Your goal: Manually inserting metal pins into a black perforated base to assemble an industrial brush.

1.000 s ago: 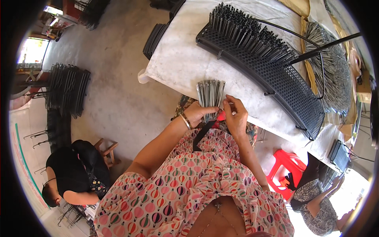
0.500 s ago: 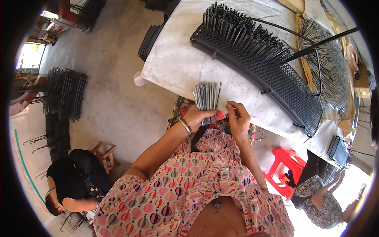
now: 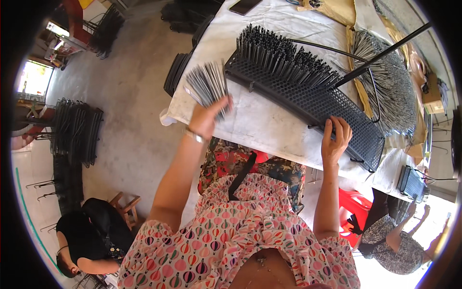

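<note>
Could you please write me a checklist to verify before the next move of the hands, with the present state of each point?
1. Left grip closed around the bundle of thin rods: ok.
2. Bundle even at the top: not ok, the rods fan out.
3. Right grip firm on the black rack: cannot tell, the fingers are at its near edge.
4. Bare holes on the rack: ok, its right part shows them.
5. Phone away from both hands: ok, it lies beyond the rack.

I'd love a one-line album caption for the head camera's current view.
Left hand gripping a fanned bundle of thin metal rods, right hand at a perforated black rack.
</note>
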Demonstrator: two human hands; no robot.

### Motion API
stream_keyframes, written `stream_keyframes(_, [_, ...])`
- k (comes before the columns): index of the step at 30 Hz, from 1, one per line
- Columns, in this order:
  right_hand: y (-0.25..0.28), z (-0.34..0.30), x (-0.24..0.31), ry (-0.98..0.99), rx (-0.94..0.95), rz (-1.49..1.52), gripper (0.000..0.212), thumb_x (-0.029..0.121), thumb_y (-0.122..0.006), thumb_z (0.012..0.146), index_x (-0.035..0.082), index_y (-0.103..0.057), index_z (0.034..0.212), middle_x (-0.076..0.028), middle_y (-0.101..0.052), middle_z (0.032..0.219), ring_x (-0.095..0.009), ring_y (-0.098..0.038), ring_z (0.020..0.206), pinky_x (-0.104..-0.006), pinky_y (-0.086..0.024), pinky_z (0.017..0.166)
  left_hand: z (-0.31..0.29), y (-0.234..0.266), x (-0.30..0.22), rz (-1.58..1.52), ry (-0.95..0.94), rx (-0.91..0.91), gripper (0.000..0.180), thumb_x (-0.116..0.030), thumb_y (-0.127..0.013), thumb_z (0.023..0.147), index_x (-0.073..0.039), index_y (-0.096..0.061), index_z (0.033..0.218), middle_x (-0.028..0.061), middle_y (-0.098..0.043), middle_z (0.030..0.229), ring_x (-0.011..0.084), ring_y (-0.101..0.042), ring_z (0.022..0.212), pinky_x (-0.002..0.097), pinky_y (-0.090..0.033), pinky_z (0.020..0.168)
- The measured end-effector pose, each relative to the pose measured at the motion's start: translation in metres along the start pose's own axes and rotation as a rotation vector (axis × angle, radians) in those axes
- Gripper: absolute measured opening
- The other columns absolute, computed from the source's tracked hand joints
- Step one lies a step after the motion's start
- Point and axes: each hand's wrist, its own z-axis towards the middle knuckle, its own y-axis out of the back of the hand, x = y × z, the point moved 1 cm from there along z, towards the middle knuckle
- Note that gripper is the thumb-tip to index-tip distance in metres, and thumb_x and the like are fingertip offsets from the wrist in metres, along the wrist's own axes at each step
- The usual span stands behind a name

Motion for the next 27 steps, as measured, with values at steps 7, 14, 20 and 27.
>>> stream_keyframes(7, [-0.004, -0.002, -0.005, 0.179, 0.079, -0.052, 0.046, 0.031, -0.078, 0.065, 0.008, -0.065, 0.102, -0.005, -0.059, 0.101, -0.024, -0.055, 0.090, -0.0374, -0.042, 0.079, 0.103, 0.019, -0.038, 0.194, -0.065, -0.141, 0.012, -0.003, -0.068, 0.078, 0.005, -0.066, 0.087, 0.0110, -0.067, 0.079, 0.0177, -0.063, 0.062, 0.0282, -0.049, 0.055])
stream_keyframes(14, [0.047, -0.005, -0.040, 0.057, 0.298, -0.205, 0.071, 0.023, -0.081, 0.060, 0.015, -0.054, 0.125, -0.009, -0.051, 0.125, -0.028, -0.047, 0.113, -0.0442, -0.033, 0.096, 0.104, 0.026, -0.020, 0.129, -0.016, -0.145, 0.015, -0.001, -0.070, 0.077, 0.001, -0.063, 0.090, 0.0101, -0.066, 0.085, 0.0196, -0.064, 0.067, 0.0302, -0.051, 0.054])
stream_keyframes(20, [0.065, -0.041, -0.109, -0.265, 0.102, -0.512, 0.088, 0.035, -0.079, 0.055, 0.020, -0.045, 0.134, -0.013, -0.043, 0.135, -0.038, -0.035, 0.126, -0.0565, -0.021, 0.102, 0.098, 0.028, -0.019, 0.110, -0.044, -0.106, 0.015, -0.001, -0.068, 0.079, 0.002, -0.062, 0.092, 0.0099, -0.066, 0.086, 0.0198, -0.064, 0.069, 0.0308, -0.053, 0.058])
stream_keyframes(27, [0.032, -0.034, -0.106, -0.192, 0.323, -0.581, 0.068, 0.026, -0.067, 0.074, 0.020, -0.042, 0.137, -0.010, -0.039, 0.142, -0.041, -0.037, 0.126, -0.0616, -0.023, 0.101, 0.079, 0.043, -0.016, 0.066, -0.053, -0.026, 0.013, -0.005, -0.068, 0.080, 0.000, -0.062, 0.091, 0.0074, -0.064, 0.081, 0.0169, -0.062, 0.070, 0.0284, -0.049, 0.060])
